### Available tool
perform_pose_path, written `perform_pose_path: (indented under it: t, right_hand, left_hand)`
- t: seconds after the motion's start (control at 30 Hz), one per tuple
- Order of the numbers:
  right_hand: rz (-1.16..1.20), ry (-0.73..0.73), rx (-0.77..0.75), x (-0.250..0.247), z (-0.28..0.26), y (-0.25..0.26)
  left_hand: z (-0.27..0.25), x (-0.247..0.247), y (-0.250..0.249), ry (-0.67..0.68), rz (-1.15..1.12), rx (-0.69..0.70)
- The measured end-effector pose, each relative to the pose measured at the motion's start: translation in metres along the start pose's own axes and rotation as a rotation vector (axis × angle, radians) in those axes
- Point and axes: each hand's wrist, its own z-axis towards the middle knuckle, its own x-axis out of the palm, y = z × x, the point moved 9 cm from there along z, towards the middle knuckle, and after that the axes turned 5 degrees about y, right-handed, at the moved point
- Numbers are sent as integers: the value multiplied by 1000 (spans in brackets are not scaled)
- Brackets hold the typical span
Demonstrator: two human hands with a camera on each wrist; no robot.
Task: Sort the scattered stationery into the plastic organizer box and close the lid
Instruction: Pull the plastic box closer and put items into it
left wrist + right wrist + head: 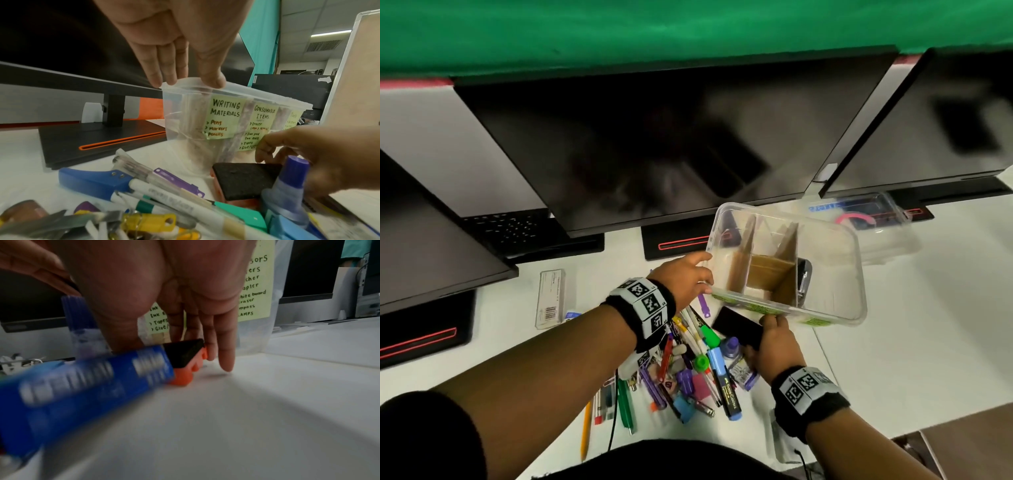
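Both hands are busy: the left hand [180, 48] pinches the rim of the box [825, 310], which sits tilted beside the stationery pile [688, 370], while the right hand [774, 346] seems to clasp the whiteboard eraser [244, 180]. Tipping further could spill the box's cardboard dividers [770, 277].

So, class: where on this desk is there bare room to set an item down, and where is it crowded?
Bare desk lies right of the organizer box and the right hand. It is crowded under the left hand, where the stationery pile lies.
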Motion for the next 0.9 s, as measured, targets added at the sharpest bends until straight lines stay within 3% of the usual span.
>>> perform_pose_path:
  t: [0.23,0.33,0.47,0.57,0.73,0.9]
  right_hand:
    - [81,-54,-65,-11,-12,-9]
    - [6,-53,-102,-26,-26,-5]
    - [-18,-98,-168,-75,-58,4]
    - [100,-190,-210,-135,-81,7]
    - [267,-388,-45,-214,-66,-23]
    - [2,-326,98,-224,0,-29]
  left_hand:
    - [5,4,4,1,-28,7]
    - [7,5,4,11,-46,10]
    - [7,5,2,41,-47,0]
    - [7,4,2,59,-42,-17]
    - [7,0,0,63,-39,-6]
    - [0,-7,3,65,-46,-3]
